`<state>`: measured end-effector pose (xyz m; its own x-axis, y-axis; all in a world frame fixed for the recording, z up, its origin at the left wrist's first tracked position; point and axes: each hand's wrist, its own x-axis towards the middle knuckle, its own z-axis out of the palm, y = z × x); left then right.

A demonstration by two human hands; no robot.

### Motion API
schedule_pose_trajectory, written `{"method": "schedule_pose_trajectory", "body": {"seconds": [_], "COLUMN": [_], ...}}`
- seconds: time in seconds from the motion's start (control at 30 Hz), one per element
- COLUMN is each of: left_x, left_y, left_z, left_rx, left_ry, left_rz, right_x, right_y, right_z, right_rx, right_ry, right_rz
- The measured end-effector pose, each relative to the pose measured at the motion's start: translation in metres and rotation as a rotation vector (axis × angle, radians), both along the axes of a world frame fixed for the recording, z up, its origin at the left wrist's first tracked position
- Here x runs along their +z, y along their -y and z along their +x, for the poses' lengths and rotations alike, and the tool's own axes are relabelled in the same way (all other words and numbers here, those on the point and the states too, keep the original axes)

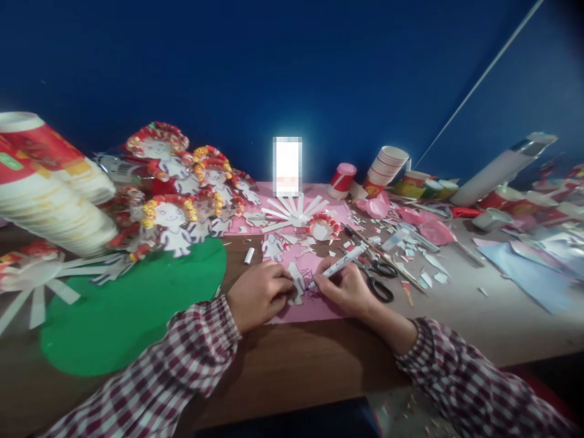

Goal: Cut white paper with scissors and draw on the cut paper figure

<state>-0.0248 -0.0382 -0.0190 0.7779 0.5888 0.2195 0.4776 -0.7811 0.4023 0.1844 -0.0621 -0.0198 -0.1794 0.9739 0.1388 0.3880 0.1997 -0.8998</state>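
My right hand [347, 287] grips a white marker pen [343, 261], its tip down on a pink paper sheet [303, 309] on the wooden table. My left hand [259, 293], fingers curled, presses a small white paper cut-out [297, 283] against the same pink sheet, just left of the pen tip. Both forearms wear red and white checked sleeves. Black-handled scissors [379, 278] lie right of my right hand.
A green paper shape [132, 310] lies at the left. Paper-cup dolls [171, 182] and stacked paper cups [55, 182] stand behind it. Cut cups [385, 167], paper scraps, a white tube [499, 167] and blue sheets [529, 267] cover the right. A blue wall is behind.
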Motion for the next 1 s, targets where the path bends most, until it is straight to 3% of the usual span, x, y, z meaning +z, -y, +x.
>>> {"method": "schedule_pose_trajectory", "body": {"seconds": [0.17, 0.3, 0.47, 1.0], "left_x": [-0.0007, 0.0003, 0.0012, 0.0006], "left_y": [0.0005, 0.0015, 0.0011, 0.0003], "left_z": [-0.0003, 0.0001, 0.0, 0.001], "left_rx": [-0.003, 0.009, 0.002, 0.004], "left_ry": [0.0, 0.008, -0.004, -0.003], "left_rz": [-0.002, -0.012, -0.017, -0.018], "right_x": [0.0012, 0.0021, 0.0038, 0.0009], "right_y": [0.0004, 0.0012, 0.0033, 0.003], "right_z": [-0.0004, -0.0003, -0.0032, -0.0027], "right_rx": [-0.012, 0.008, 0.08, 0.061], "right_ry": [0.079, 0.127, 0.125, 0.093], "right_rz": [-0.042, 0.02, 0.01, -0.008]}}
